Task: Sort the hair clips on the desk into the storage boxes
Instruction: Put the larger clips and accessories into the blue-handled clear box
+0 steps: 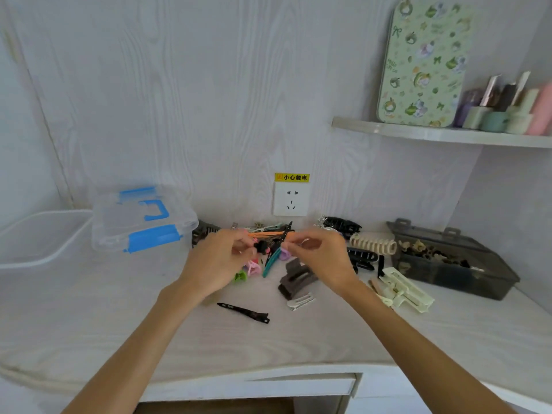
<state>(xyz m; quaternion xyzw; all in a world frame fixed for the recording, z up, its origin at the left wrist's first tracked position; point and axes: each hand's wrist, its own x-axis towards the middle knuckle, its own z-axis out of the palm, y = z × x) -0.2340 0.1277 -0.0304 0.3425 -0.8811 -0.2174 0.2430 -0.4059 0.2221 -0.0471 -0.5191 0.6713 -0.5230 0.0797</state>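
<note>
I have both hands up over the middle of the desk (89,318), above the heap of clips (268,249). My left hand (218,261) has its fingers curled in, pinching a small black clip (262,245) at the fingertips. My right hand (318,258) is curled too, its fingertips meeting close to that clip beside a purple clip (283,254), but I cannot tell what, if anything, it pinches. Below the hands lie a teal clip (270,261), pink clip (252,268) and green clip (240,276), then a brown claw (295,279), a white clip (300,301) and, apart at the front, a long black clip (243,312). To the right sit a cream claw (373,243), black claws (342,227) and a pale rectangular clip (407,289). The dark box (454,282) stands open at the right with brownish clips inside. The clear box (143,219) with blue latches sits at the left with its lid on, and a clear tray (35,237) lies beside it. Behind, a socket (291,200) is on the wall, and a shelf (433,134) carries a patterned board (424,61).
</note>
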